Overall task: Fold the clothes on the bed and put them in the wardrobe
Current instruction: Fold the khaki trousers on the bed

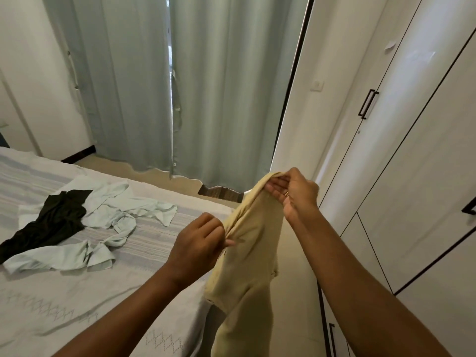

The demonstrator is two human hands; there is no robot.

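Observation:
A pale yellow garment [244, 274] hangs in the air past the bed's right edge, held by both hands. My right hand [293, 193] grips its top edge, fingers curled over the fabric. My left hand [199, 244] pinches a fold lower down on its left side. On the bed [64, 300] to the left lie a crumpled light mint garment [113, 215] and a black garment [51, 222] on top of it. The white wardrobe [412, 163] with black handles stands on the right, its doors closed.
Grey-green curtains [206, 86] hang ahead down to the floor. A narrow strip of beige floor [296, 292] runs between the bed and the wardrobe. A white wall with a switch [317, 85] stands beside the curtain.

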